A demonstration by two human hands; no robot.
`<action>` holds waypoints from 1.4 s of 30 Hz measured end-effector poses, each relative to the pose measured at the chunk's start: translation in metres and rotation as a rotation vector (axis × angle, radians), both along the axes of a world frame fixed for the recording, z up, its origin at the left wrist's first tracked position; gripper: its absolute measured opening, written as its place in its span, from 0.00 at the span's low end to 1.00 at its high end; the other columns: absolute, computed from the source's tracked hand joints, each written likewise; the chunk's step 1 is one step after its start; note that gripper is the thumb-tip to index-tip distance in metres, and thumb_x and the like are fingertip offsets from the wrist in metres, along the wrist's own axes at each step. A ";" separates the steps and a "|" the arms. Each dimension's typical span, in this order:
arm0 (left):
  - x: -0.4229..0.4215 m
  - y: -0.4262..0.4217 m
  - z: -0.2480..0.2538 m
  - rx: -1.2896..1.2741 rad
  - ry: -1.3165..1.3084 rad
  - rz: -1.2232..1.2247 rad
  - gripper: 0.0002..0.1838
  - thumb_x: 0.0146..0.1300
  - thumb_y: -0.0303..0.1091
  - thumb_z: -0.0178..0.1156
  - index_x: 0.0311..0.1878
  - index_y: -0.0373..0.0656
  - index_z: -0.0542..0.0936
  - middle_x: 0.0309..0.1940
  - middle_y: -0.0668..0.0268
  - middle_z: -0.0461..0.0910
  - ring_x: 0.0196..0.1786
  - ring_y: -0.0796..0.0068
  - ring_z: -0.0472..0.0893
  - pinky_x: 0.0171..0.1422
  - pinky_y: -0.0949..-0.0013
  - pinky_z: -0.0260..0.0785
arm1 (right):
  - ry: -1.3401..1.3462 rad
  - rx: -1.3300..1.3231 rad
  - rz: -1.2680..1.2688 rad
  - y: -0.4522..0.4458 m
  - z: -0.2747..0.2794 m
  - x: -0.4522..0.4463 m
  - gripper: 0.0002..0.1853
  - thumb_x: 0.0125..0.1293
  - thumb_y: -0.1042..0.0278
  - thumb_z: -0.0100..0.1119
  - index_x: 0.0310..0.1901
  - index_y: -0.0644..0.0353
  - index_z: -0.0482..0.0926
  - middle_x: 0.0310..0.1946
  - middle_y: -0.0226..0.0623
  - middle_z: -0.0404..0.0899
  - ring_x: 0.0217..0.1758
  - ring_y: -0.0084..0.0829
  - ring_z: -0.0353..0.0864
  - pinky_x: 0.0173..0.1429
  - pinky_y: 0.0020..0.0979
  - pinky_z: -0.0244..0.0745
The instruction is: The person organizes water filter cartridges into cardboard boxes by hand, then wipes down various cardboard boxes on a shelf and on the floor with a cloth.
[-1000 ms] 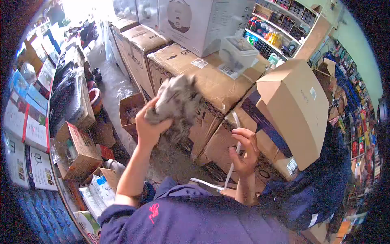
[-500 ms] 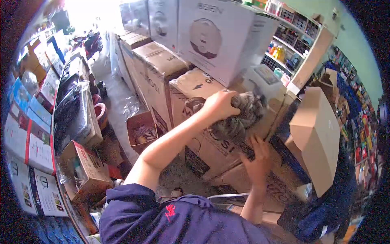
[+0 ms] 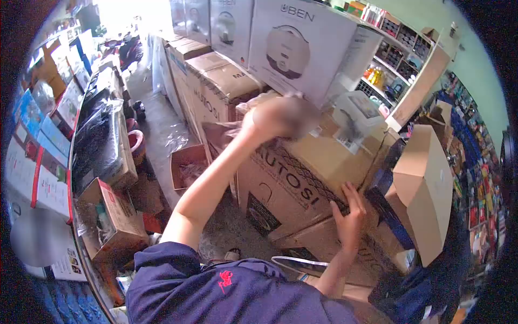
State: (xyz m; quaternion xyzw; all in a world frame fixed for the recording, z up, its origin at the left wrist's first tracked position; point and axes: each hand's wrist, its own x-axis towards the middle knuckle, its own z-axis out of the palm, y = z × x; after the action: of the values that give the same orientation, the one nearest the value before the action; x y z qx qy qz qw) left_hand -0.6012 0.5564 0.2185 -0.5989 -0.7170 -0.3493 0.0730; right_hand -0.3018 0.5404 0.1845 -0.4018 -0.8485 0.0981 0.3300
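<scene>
A crumpled grey-brown cloth (image 3: 221,133) trails beside and behind my left hand (image 3: 272,117), which is closed on it over the top of a large cardboard box (image 3: 334,156). The fingers of that hand are partly smeared. My right hand (image 3: 350,216) rests on the near edge of the same box, fingers spread and holding nothing. Dark "AUTOSI" lettering and a black picture panel mark the box's front side.
White rice-cooker boxes (image 3: 294,51) stand stacked behind. An opened carton (image 3: 423,189) is at my right, a clear plastic container (image 3: 357,110) at the box's far end. A small open carton (image 3: 189,167) sits on the floor. Shelves of goods (image 3: 399,59) line the back.
My left hand has swept left across the box top with the cloth, baring the tape and lettering. My right hand stays at the box's edge. The view has shifted slightly.
</scene>
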 end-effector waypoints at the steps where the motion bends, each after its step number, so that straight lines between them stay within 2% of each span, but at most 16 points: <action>1: 0.024 0.005 0.000 0.007 -0.001 -0.093 0.31 0.38 0.40 0.63 0.51 0.45 0.71 0.34 0.53 0.77 0.37 0.58 0.79 0.42 0.60 0.72 | -0.006 0.032 -0.022 -0.002 0.000 -0.001 0.22 0.50 0.68 0.61 0.49 0.61 0.73 0.54 0.41 0.70 0.57 0.41 0.67 0.60 0.36 0.61; 7: 0.112 0.009 -0.004 0.015 0.066 -0.305 0.30 0.38 0.43 0.63 0.50 0.52 0.71 0.34 0.57 0.76 0.37 0.55 0.77 0.40 0.58 0.71 | -0.001 -0.008 -0.080 -0.008 0.005 -0.004 0.23 0.48 0.71 0.62 0.50 0.58 0.73 0.53 0.39 0.70 0.56 0.40 0.69 0.59 0.35 0.63; 11: 0.071 0.017 -0.002 -0.153 0.011 -0.120 0.27 0.40 0.41 0.63 0.49 0.52 0.72 0.37 0.56 0.76 0.38 0.56 0.78 0.41 0.57 0.71 | 0.004 0.001 -0.039 -0.007 0.005 -0.001 0.24 0.48 0.70 0.62 0.50 0.59 0.73 0.54 0.40 0.70 0.56 0.40 0.69 0.58 0.35 0.64; 12: 0.055 0.011 0.005 -0.095 0.051 -0.051 0.28 0.40 0.41 0.65 0.49 0.51 0.73 0.33 0.58 0.78 0.35 0.61 0.79 0.37 0.61 0.72 | 0.003 -0.001 -0.053 -0.006 0.005 0.001 0.24 0.48 0.70 0.62 0.50 0.59 0.73 0.54 0.40 0.70 0.56 0.40 0.69 0.58 0.35 0.64; 15: -0.014 0.016 -0.009 0.030 0.018 0.089 0.30 0.40 0.41 0.66 0.52 0.51 0.72 0.40 0.56 0.78 0.43 0.61 0.78 0.44 0.61 0.71 | 0.018 -0.009 -0.010 -0.004 0.002 0.003 0.24 0.49 0.69 0.62 0.51 0.59 0.72 0.55 0.40 0.68 0.56 0.41 0.68 0.59 0.36 0.64; 18: -0.051 0.011 -0.005 -0.078 -0.044 0.322 0.30 0.42 0.44 0.64 0.53 0.52 0.72 0.41 0.56 0.77 0.44 0.58 0.77 0.48 0.60 0.70 | 0.063 0.008 0.049 -0.004 0.004 0.004 0.23 0.51 0.67 0.61 0.51 0.59 0.71 0.56 0.39 0.67 0.58 0.41 0.67 0.60 0.36 0.63; 22: -0.029 0.007 0.000 -0.008 0.011 0.231 0.30 0.40 0.42 0.64 0.52 0.51 0.72 0.41 0.57 0.77 0.44 0.59 0.77 0.48 0.61 0.70 | 0.055 0.026 0.030 -0.004 0.002 0.005 0.23 0.52 0.66 0.60 0.51 0.58 0.71 0.56 0.37 0.68 0.58 0.40 0.66 0.61 0.36 0.61; 25: 0.011 0.007 0.000 0.053 0.044 -0.064 0.32 0.38 0.38 0.65 0.52 0.46 0.72 0.43 0.56 0.76 0.46 0.59 0.76 0.52 0.64 0.67 | 0.026 -0.020 -0.020 -0.005 0.002 0.004 0.23 0.52 0.65 0.61 0.51 0.57 0.72 0.55 0.36 0.69 0.58 0.41 0.66 0.61 0.36 0.61; 28: 0.074 -0.006 -0.005 -0.059 -0.111 -0.209 0.32 0.36 0.36 0.65 0.52 0.47 0.73 0.44 0.56 0.76 0.48 0.60 0.75 0.53 0.64 0.67 | 0.021 0.042 -0.065 -0.006 -0.001 0.000 0.23 0.51 0.64 0.62 0.50 0.58 0.72 0.53 0.40 0.70 0.56 0.42 0.68 0.60 0.37 0.62; 29: 0.082 0.000 -0.023 0.109 -0.035 -0.305 0.31 0.37 0.40 0.66 0.51 0.51 0.73 0.42 0.59 0.75 0.43 0.58 0.76 0.48 0.62 0.69 | 0.015 0.022 -0.061 -0.004 -0.003 0.001 0.23 0.51 0.64 0.62 0.50 0.58 0.72 0.53 0.40 0.70 0.56 0.42 0.68 0.60 0.37 0.62; 31: 0.099 -0.011 -0.017 0.058 -0.063 -0.396 0.31 0.34 0.38 0.67 0.49 0.51 0.73 0.40 0.58 0.74 0.41 0.58 0.76 0.44 0.62 0.70 | -0.017 -0.100 -0.112 -0.002 -0.005 0.002 0.23 0.50 0.64 0.62 0.49 0.60 0.73 0.51 0.44 0.71 0.55 0.44 0.69 0.58 0.37 0.63; 32: 0.099 -0.014 -0.026 0.035 -0.077 -0.391 0.31 0.34 0.38 0.67 0.49 0.51 0.73 0.40 0.58 0.74 0.41 0.58 0.76 0.44 0.62 0.70 | 0.018 -0.104 -0.095 -0.005 0.003 0.000 0.23 0.50 0.65 0.63 0.49 0.62 0.73 0.50 0.47 0.71 0.55 0.43 0.70 0.58 0.37 0.63; 37: 0.093 -0.022 -0.078 0.510 -0.064 -0.416 0.30 0.31 0.36 0.69 0.46 0.50 0.74 0.36 0.56 0.72 0.35 0.57 0.76 0.34 0.62 0.70 | 0.029 0.002 -0.097 -0.005 -0.005 0.001 0.23 0.50 0.67 0.61 0.49 0.60 0.72 0.49 0.44 0.72 0.53 0.42 0.70 0.57 0.37 0.64; 39: 0.088 -0.024 -0.114 0.506 -0.057 -0.402 0.28 0.31 0.35 0.69 0.43 0.52 0.75 0.36 0.57 0.72 0.34 0.57 0.76 0.33 0.61 0.70 | 0.075 0.052 -0.076 -0.005 -0.006 0.002 0.22 0.50 0.69 0.60 0.49 0.59 0.71 0.48 0.43 0.73 0.52 0.43 0.71 0.57 0.37 0.64; 40: 0.083 -0.020 -0.142 0.420 -0.195 -0.470 0.27 0.32 0.35 0.68 0.42 0.52 0.76 0.36 0.57 0.73 0.35 0.58 0.77 0.34 0.62 0.70 | 0.073 0.030 -0.058 -0.006 -0.003 0.002 0.23 0.49 0.71 0.60 0.50 0.59 0.70 0.50 0.42 0.72 0.53 0.43 0.70 0.59 0.37 0.63; 42: 0.085 -0.017 -0.158 0.379 -0.205 -0.573 0.26 0.38 0.36 0.65 0.47 0.48 0.74 0.41 0.58 0.73 0.40 0.61 0.76 0.40 0.63 0.69 | 0.071 0.008 -0.049 -0.003 -0.002 0.002 0.24 0.49 0.72 0.59 0.51 0.59 0.70 0.51 0.42 0.71 0.54 0.42 0.69 0.60 0.36 0.61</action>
State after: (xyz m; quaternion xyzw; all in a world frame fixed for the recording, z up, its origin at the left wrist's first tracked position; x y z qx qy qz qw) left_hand -0.5158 0.5398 0.0605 -0.7134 -0.4458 -0.5407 0.0097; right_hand -0.2998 0.5377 0.1827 -0.4172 -0.8267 0.1006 0.3637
